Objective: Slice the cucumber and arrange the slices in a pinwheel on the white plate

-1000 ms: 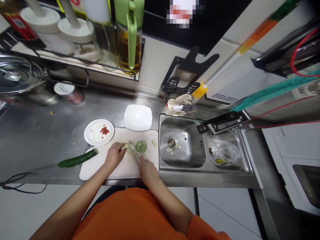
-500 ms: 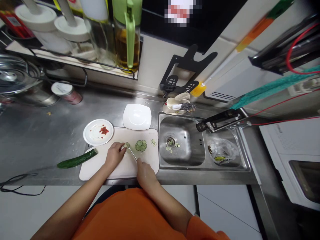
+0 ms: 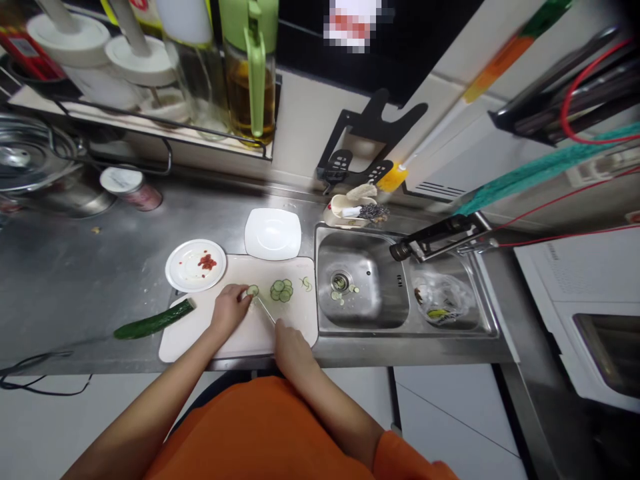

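Observation:
On the white cutting board, my left hand pinches the edge of a cucumber slice. My right hand is closed around a knife, whose thin blade reaches to that slice. Several cucumber slices lie in an overlapping cluster to the right of the blade, and thin cut strips of cucumber rest near the board's right edge. A large cut cucumber lies across the board's left edge, partly on the counter.
Behind the board stand a white square plate and a round plate with red pieces. To the right is a steel sink with cucumber scraps near the drain and a plastic bag. A can and a pot stand at back left.
The knife tip has shifted slightly at the slice's edge, and more of the slice's face shows. My hands stay almost in the same place; the whole view has moved a little.

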A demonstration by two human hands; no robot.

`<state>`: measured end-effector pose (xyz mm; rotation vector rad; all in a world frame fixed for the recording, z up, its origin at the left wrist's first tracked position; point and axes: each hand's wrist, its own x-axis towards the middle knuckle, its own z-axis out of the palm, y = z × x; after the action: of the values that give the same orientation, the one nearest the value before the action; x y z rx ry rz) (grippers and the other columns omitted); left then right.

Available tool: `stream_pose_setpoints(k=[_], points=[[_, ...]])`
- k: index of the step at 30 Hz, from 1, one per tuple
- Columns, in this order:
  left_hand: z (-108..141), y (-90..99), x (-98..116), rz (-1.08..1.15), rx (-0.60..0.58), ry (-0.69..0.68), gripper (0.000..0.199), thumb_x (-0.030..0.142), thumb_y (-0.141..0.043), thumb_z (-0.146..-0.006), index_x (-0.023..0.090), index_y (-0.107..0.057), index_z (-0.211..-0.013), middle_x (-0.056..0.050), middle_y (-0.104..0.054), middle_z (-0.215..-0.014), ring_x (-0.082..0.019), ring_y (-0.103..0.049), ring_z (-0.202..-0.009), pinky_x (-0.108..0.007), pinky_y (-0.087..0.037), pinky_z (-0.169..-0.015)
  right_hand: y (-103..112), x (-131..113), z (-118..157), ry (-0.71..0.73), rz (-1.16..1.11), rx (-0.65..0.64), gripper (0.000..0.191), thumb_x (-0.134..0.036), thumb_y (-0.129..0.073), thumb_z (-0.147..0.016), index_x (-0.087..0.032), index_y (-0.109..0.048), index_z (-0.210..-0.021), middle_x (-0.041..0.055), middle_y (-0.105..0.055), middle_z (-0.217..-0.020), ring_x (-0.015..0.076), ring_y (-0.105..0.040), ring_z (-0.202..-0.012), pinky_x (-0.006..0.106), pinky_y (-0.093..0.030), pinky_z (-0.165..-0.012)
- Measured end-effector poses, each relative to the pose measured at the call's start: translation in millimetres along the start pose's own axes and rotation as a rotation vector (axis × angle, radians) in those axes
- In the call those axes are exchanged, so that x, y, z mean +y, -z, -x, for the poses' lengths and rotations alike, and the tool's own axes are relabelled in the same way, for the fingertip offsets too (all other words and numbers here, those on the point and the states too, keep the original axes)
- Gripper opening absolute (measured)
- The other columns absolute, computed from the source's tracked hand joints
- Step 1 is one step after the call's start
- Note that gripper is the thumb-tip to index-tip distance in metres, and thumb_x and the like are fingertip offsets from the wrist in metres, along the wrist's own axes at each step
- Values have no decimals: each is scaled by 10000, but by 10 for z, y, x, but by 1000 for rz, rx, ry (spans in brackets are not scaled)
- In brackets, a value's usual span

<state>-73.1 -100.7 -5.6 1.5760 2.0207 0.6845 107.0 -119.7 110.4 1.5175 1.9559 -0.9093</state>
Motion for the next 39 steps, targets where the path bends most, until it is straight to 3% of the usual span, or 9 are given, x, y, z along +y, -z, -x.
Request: stream_pose_setpoints(k=[9, 14, 19, 23, 27, 32, 39], points=[[-59, 73, 149, 39, -86, 115, 181, 312, -501, -784, 213, -652, -797, -19, -685, -803, -175, -600, -734, -275, -428, -703, -32, 242, 179, -27, 9, -31, 406, 11, -353, -834, -154, -509, -1170, 127, -668, -968, 230, -630, -1007, 272, -470, -761], [-140, 197, 72, -35, -59, 193, 189, 333, -493, -810, 221, -645, -828, -7, -668, -739, -172, -589, -665, -273, -415, -655, -38, 311, 191, -23, 22, -19, 391, 8, -361, -825, -166, -523, -1136, 126, -670, -933, 239, -640, -977, 277, -471, -737], [-178, 268, -16, -227, 0, 95, 271, 284, -439, -856, 202, -663, -983, -93, -674, -973, -223, -610, -824, -311, -444, -702, -37, 354, 191, -11, 31, -18, 396, 20, -365, -813, -174, -522, -1122, 114, -669, -907, 242, -644, -960, 276, -469, -713], [-215, 142, 112, -149, -3, -71, 319, 279, -436, -871, 197, -661, -1081, -102, -639, -1108, -218, -603, -938, -319, -472, -804, -46, 374, 177, 1, 39, -26, 374, 1, -373, -838, -175, -514, -1135, 117, -665, -911, 237, -642, -962, 272, -467, -716], [-339, -93, 329, -20, -173, -214, 338, 303, -493, -844, 191, -656, -1118, -82, -635, -1056, -201, -605, -929, -313, -475, -861, -65, 391, 165, 14, 46, -9, 360, -10, -352, -856, -167, -517, -1134, 125, -665, -926, 238, -643, -954, 277, -475, -714], [-461, -264, 453, -46, -328, -242, 304, 276, -513, -822, 212, -675, -1072, -68, -606, -1022, -198, -599, -907, -313, -478, -822, -72, 409, 163, 26, 54, 5, 350, -20, -334, -870, -171, -514, -1130, 118, -666, -935, 233, -645, -942, 278, -478, -716], [-522, -241, 509, -17, -351, -207, 180, 253, -561, -757, 201, -663, -897, -50, -613, -877, -191, -580, -804, -318, -465, -770, -78, 434, 140, 35, 39, -16, 346, -21, -345, -867, -164, -502, -1140, 134, -663, -938, 248, -649, -936, 294, -487, -704]])
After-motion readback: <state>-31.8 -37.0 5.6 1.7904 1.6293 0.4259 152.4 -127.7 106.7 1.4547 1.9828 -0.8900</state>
